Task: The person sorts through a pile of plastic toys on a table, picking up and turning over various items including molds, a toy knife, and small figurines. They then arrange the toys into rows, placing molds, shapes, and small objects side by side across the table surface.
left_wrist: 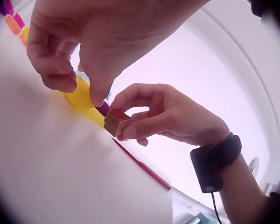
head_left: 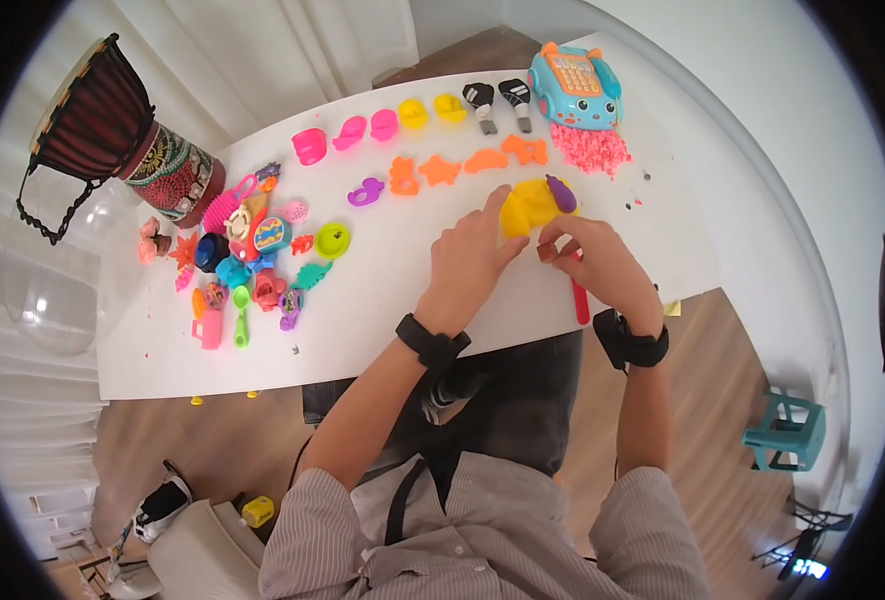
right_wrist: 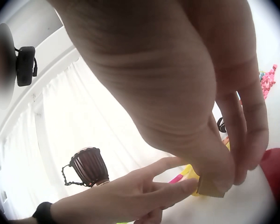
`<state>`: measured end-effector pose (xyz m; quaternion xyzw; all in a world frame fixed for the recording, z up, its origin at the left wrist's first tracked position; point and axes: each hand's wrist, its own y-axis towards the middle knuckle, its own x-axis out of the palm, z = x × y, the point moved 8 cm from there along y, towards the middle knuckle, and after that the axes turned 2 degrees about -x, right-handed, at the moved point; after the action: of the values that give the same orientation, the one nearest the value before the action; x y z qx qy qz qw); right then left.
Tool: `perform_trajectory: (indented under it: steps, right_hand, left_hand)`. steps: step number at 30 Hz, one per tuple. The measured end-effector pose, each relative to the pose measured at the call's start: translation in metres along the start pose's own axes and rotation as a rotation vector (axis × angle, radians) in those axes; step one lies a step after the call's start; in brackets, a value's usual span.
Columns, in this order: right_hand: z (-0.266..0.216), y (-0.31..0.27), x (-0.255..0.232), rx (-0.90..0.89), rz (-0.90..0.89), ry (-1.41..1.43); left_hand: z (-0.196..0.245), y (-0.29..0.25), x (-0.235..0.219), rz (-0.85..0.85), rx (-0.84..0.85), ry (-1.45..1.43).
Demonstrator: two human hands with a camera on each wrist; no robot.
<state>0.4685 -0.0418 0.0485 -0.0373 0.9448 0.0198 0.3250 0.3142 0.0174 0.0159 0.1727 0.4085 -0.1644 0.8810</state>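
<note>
My left hand [head_left: 462,265] reaches over the left end of a soft yellow piece [head_left: 537,208], its forefinger and thumb spread on either side. A purple eggplant-shaped piece [head_left: 560,194] lies on the yellow piece's right end. Between thumb and fingertips, my right hand [head_left: 602,262] pinches a small brown wooden block [left_wrist: 115,122], just beside the yellow piece. In the right wrist view the block [right_wrist: 210,187] is partly hidden by the fingers. Under the right hand a flat red stick [head_left: 580,300] lies on the white table [head_left: 392,300].
Orange shapes [head_left: 440,170] and a row of pink and yellow molds [head_left: 350,132] stretch behind the hands. A toy telephone [head_left: 577,90] stands by pink crumbs [head_left: 592,150]. Assorted small toys [head_left: 252,250] crowd the left, beside a drum [head_left: 122,140]. The table's front edge is near my body.
</note>
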Motion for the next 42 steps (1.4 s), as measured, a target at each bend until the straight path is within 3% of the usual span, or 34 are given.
perform_trajectory:
  steps: [4, 24, 31, 39, 42]
  right_hand:
    - [-0.006, 0.001, -0.005, -0.103, 0.003, -0.040]
    - [0.008, -0.011, -0.024, -0.040, 0.055, -0.010]
    - [-0.001, -0.008, -0.003, -0.112, -0.062, -0.092]
    - [-0.013, -0.007, -0.017, -0.125, -0.005, -0.080]
    - [-0.010, -0.010, -0.022, -0.112, 0.022, -0.094]
  left_hand:
    - [-0.005, 0.003, 0.006, 0.001, -0.055, -0.028]
    - [-0.026, -0.002, -0.005, 0.082, 0.001, -0.081]
    - [-0.031, -0.004, -0.018, 0.028, -0.099, -0.093]
    - [-0.046, -0.024, -0.071, 0.126, -0.016, -0.097]
    - [-0.075, -0.045, -0.109, 0.210, 0.001, 0.021]
